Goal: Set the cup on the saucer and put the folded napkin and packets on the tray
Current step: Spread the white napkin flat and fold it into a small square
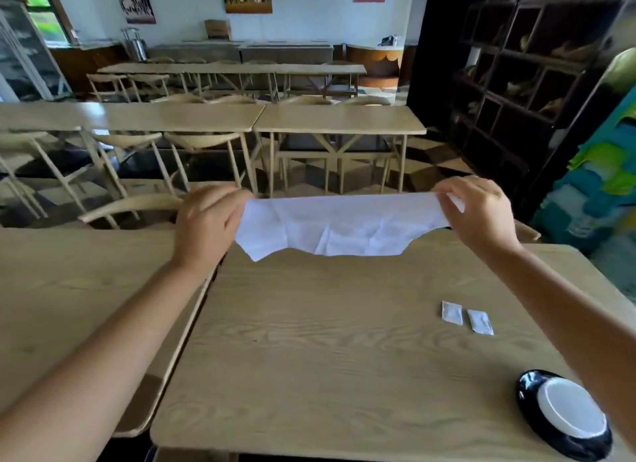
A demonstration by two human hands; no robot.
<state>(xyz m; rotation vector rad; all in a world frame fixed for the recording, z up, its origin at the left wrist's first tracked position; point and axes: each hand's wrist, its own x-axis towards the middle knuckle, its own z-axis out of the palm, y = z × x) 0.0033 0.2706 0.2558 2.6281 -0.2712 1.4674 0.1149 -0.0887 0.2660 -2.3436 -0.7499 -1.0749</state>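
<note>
A white napkin (339,225) hangs spread out in the air above the far edge of the wooden table (309,358). My left hand (206,220) pinches its top left corner and my right hand (478,210) pinches its top right corner. Two small white packets (466,317) lie side by side on the table, right of the middle. A white cup (573,411) sits on a black saucer (537,417) at the near right corner. No tray is in view.
A second wooden table (69,289) adjoins on the left, with a narrow gap and a chair seat (144,403) between the two. More tables and chairs fill the room beyond. A dark shelf unit (523,65) stands at the right.
</note>
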